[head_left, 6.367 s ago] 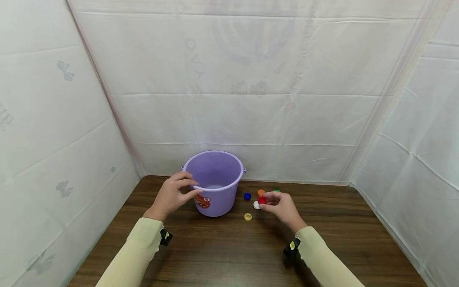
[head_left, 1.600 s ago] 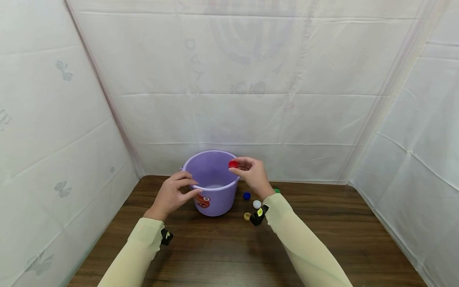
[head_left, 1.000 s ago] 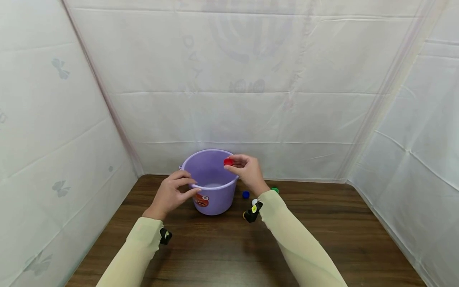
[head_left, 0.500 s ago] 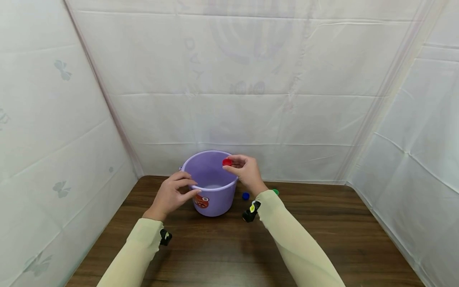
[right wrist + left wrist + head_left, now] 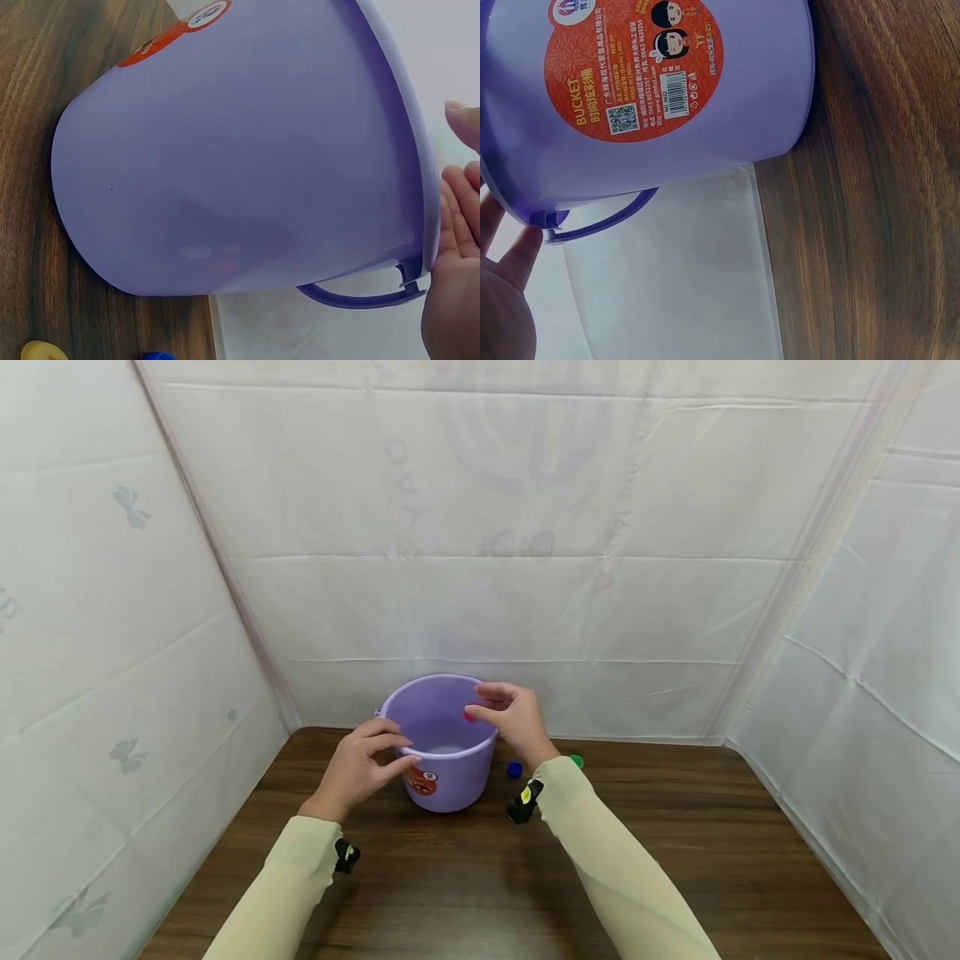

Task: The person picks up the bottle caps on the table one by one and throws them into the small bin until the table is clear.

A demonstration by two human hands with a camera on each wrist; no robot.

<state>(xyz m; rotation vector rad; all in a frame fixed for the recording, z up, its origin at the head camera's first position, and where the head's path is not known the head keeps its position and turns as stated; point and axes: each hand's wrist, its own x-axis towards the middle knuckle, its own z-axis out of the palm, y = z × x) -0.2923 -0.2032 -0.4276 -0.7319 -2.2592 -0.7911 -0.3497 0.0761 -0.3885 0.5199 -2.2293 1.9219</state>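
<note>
A purple bucket [image 5: 453,781] with a red label stands upright against the back sheet. My left hand [image 5: 365,764] holds its rim at the near left, thumb and fingers on either side; the left wrist view shows the thumb near the handle's hinge. Over the bucket's right rim is my right hand [image 5: 517,714], thumb and fingers spread apart. A red bottle cap [image 5: 469,714] shows just below the right thumb, over the bucket's opening, partly covered by that thumb. The right wrist view shows the separated fingers [image 5: 459,210] beside the rim.
On the wooden table [image 5: 450,893], a blue cap [image 5: 513,770] lies right of the bucket and a green cap [image 5: 576,761] sits behind the right sleeve. A yellow cap [image 5: 43,351] shows in the right wrist view. White sheets [image 5: 480,568] enclose the back and sides.
The right hand carried the red cap from the table to above the bucket, then spread its fingers; the cap now sits lower. The left hand has stayed on the rim.
</note>
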